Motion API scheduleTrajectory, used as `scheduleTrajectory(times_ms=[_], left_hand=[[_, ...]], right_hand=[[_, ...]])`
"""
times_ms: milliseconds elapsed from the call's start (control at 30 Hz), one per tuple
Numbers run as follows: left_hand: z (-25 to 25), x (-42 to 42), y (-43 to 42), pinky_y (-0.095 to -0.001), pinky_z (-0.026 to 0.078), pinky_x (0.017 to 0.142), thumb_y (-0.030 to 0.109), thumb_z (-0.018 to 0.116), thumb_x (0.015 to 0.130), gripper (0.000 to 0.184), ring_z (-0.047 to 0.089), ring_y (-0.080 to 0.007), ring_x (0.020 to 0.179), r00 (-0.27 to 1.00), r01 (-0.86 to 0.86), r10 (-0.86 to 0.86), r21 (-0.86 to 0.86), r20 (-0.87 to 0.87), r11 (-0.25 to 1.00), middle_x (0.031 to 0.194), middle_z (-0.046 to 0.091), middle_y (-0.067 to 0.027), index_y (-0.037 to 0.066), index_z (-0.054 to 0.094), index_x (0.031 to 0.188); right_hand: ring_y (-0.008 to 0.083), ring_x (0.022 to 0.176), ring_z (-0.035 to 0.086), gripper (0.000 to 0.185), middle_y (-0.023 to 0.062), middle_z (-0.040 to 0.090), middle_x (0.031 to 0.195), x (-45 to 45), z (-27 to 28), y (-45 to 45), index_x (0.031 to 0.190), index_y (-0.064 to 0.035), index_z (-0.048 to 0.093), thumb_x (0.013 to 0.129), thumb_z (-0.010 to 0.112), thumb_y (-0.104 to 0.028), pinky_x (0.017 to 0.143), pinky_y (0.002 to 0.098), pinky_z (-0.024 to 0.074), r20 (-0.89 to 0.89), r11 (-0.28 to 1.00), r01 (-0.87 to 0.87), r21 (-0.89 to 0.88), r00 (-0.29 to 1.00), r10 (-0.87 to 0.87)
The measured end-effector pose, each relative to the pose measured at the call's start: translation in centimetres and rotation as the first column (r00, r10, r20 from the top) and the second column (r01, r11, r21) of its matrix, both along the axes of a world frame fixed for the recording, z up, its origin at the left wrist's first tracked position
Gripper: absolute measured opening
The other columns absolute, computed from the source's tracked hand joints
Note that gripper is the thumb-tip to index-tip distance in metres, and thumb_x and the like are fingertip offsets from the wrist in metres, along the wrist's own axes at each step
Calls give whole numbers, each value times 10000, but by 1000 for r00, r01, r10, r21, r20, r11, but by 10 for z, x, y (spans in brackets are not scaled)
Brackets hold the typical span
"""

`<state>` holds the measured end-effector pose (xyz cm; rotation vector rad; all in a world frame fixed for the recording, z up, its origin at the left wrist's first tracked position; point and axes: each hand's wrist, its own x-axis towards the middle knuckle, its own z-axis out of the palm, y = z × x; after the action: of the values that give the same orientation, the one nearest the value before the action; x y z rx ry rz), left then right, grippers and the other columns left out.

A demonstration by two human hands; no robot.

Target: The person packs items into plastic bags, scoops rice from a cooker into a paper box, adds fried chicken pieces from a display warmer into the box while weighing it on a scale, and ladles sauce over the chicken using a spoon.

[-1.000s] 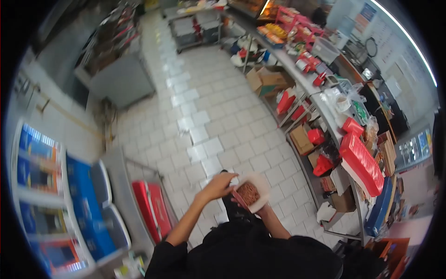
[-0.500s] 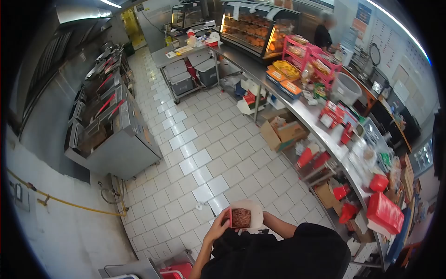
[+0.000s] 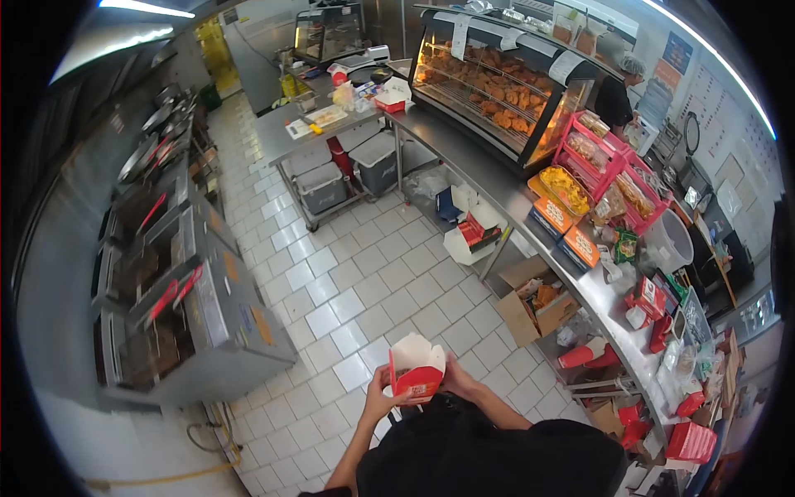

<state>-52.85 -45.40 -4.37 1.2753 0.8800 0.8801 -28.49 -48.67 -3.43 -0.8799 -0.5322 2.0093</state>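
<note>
Between my two hands, close to my body, is a red and white takeout box (image 3: 420,383) with its white top flaps standing up. My left hand (image 3: 379,396) is closed round its left side. On the right side of the box, my right hand (image 3: 456,374) grips it, its fingertips partly hidden behind the carton. Only a little of the inside shows over the red front wall, so what lies in it is mostly hidden now.
Deep fryers (image 3: 207,323) with red-handled baskets line the left. A long steel counter (image 3: 609,290) runs along the right, bearing a glass warmer of fried food (image 3: 497,87), pink racks (image 3: 592,149) and orange boxes (image 3: 563,228). A person (image 3: 614,99) stands behind it. Cardboard box (image 3: 517,319) below.
The box has tipped so its red front faces me; its dark brown contents, plain before, are now mostly hidden. My view has moved forward, bringing the fryers and warmer closer.
</note>
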Motion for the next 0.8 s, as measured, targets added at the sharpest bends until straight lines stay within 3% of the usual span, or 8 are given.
scheduleTrajectory(times_ms=[133, 200, 267, 467, 500, 600, 667, 800], left_hand=[[17, 32, 183, -373, 468, 1013, 294, 944, 631, 914, 628, -240, 1144, 949, 255, -220, 141, -225, 957, 1198, 653, -146, 8, 439, 1338], [29, 56, 259, -373, 485, 989, 366, 947, 610, 951, 635, -256, 1130, 877, 358, -252, 205, -408, 911, 1187, 654, -152, 8, 447, 1335], [7, 76, 327, -383, 500, 964, 440, 939, 590, 989, 636, -292, 1115, 864, 393, -277, 220, -420, 893, 1178, 644, -175, -2, 457, 1331], [33, 143, 541, -386, 462, 1019, 441, 929, 608, 988, 577, -332, 1199, 896, 375, -283, 242, -341, 895, 1272, 583, -191, -27, 458, 1339], [41, 149, 579, -399, 415, 1070, 449, 879, 689, 918, 532, -350, 1255, 899, 392, -307, 259, -312, 883, 1338, 549, -196, -14, 461, 1361], [-2, 160, 719, -417, 374, 1103, 429, 787, 810, 758, 513, -355, 1274, 845, 440, -23, 670, -534, 598, 1389, 524, -186, 11, 482, 1365], [-56, 175, 817, -428, 366, 1100, 369, 684, 912, 560, 525, -360, 1259, 942, 225, -70, 463, -327, 857, 1379, 545, -178, 29, 537, 1332], [-90, 199, 1026, -405, 425, 1013, 301, 652, 941, 394, 574, -349, 1173, 938, 107, 89, 521, -336, 847, 1232, 630, -184, 11, 625, 1207]], right_hand=[[349, 1411, 367, 993, 145, 369, 1536, 36, 14, 115, 1549, -108, 218, 847, 525, -739, 1101, 606, 371, 165, 990, -10, 143, 986, -14], [366, 1352, 447, 811, 156, 414, 1500, 58, -18, 181, 1528, -99, 260, 948, 502, -611, 1061, 609, 421, -36, 995, -3, 104, 999, 7], [366, 1320, 485, 721, 158, 437, 1478, 70, -6, 252, 1516, -99, 282, 986, 510, -532, 1038, 613, 445, -72, 991, 107, -79, 991, -113], [403, 1183, 591, 563, 216, 502, 1387, 130, -25, 467, 1463, -38, 335, 1033, 483, -371, 938, 595, 532, 120, 951, 283, -127, 956, -269], [409, 1156, 607, 561, 230, 512, 1370, 139, -16, 506, 1458, -26, 334, 1036, 477, -368, 937, 598, 532, 139, 946, 300, -121, 949, -283], [422, 1084, 646, 556, 265, 555, 1308, 166, -3, 624, 1449, 10, 320, 1057, 426, -371, 922, 564, 551, 147, 920, 381, -91, 919, -366], [416, 1091, 646, 549, 257, 560, 1308, 183, -3, 700, 1452, 6, 316, 1066, 401, -375, 914, 540, 561, 201, 893, 445, -61, 882, -426], [372, 1105, 650, 550, 223, 558, 1331, 224, -51, 850, 1440, 15, 327, 1079, 317, -400, 889, 507, 583, 283, 773, 626, 104, 726, -626]])
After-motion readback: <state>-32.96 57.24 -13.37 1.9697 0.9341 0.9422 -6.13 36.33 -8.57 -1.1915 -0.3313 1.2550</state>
